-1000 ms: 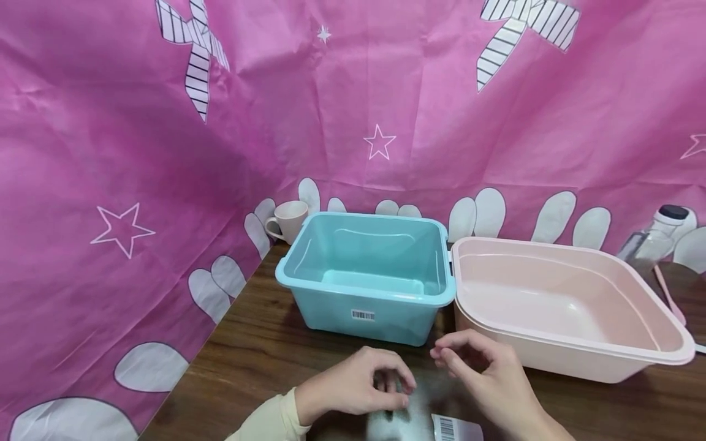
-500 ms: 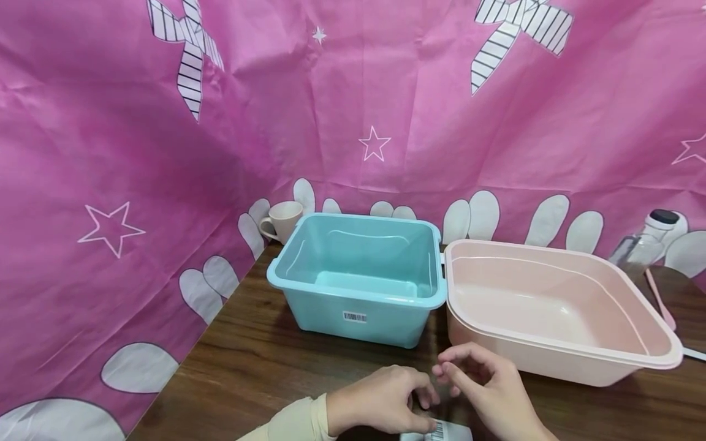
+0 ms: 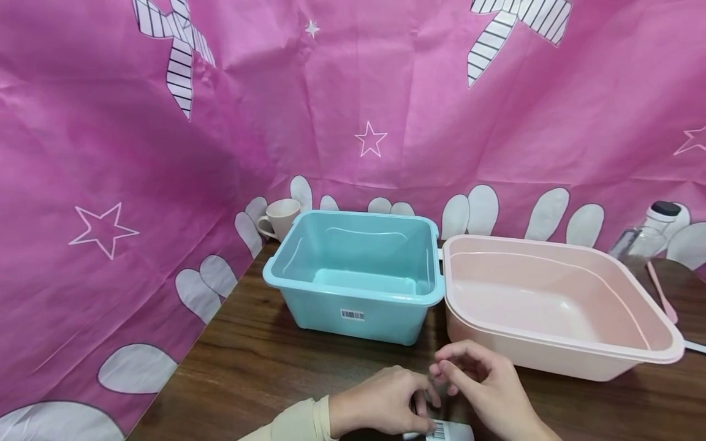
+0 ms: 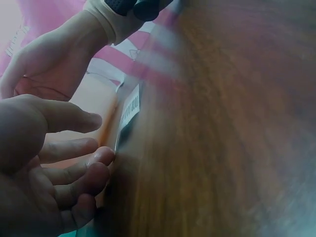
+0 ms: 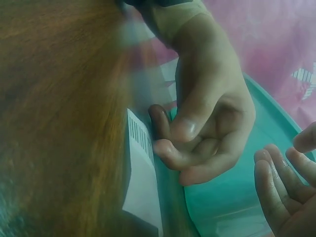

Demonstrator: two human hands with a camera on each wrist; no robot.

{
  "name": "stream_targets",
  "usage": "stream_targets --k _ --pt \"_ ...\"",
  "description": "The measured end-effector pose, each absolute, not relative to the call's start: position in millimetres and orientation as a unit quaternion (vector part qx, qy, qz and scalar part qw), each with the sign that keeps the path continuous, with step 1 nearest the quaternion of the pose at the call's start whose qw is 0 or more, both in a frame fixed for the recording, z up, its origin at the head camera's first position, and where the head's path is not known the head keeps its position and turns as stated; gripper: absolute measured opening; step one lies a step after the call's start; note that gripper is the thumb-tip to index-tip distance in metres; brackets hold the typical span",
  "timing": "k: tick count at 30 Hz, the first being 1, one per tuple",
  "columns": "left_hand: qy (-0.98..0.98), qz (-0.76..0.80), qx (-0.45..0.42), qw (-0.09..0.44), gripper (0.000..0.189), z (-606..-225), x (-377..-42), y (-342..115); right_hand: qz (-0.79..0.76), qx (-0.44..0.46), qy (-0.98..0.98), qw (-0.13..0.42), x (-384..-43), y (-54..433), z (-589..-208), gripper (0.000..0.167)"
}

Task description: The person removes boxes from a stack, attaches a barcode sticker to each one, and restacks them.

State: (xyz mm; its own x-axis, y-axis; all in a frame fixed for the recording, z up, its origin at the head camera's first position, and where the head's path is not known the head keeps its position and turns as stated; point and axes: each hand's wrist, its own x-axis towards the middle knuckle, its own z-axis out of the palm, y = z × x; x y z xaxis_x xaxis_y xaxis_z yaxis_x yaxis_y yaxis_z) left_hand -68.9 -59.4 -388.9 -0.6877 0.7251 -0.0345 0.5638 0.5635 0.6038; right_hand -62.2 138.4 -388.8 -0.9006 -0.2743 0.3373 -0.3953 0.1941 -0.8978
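My left hand [image 3: 386, 401] is low over the table in the head view, its fingers bent and its thumb apart from them. Just beside its fingertips lies a flat whitish piece with a barcode label [image 3: 449, 430], partly cut off by the frame's lower edge. In the right wrist view this label [image 5: 140, 168] lies near the left fingertips; I cannot tell whether they touch it. My right hand [image 3: 491, 383] hovers to the right, fingers loosely bent, with nothing seen between them. Its fingers [image 5: 276, 182] also show in the right wrist view, apart from the label.
A light blue bin [image 3: 353, 315] stands behind the hands, with a pale pink basin [image 3: 551, 355] to its right. A mug [image 3: 281, 217] sits at the back left. At the far right are a clear bottle with a black cap [image 3: 651, 236] and a pink utensil [image 3: 662, 294].
My left hand has moved right, closer to my right hand, which stays nearly where it was. The barcode piece shows lower in view, and the whitish patch beside it no longer shows.
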Motion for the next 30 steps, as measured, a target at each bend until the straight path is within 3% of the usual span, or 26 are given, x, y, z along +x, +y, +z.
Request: stream_targets --k 10,19,30 --pt "0.871 0.284 0.381 0.121 0.012 -394.2 -63.3 -56.0 0.599 0.245 -0.760 0.057 -61.5 140.0 -385.8 0.016" --pt "0.875 0.281 0.386 0.075 0.025 -396.2 -66.0 -53.5 0.599 0.244 -0.760 0.060 -65.1 143.8 -378.7 0.012" --pt "0.871 0.284 0.394 0.071 0.038 -401.9 -61.4 -50.9 0.620 0.245 -0.743 0.059 -67.1 146.2 -377.0 0.019"
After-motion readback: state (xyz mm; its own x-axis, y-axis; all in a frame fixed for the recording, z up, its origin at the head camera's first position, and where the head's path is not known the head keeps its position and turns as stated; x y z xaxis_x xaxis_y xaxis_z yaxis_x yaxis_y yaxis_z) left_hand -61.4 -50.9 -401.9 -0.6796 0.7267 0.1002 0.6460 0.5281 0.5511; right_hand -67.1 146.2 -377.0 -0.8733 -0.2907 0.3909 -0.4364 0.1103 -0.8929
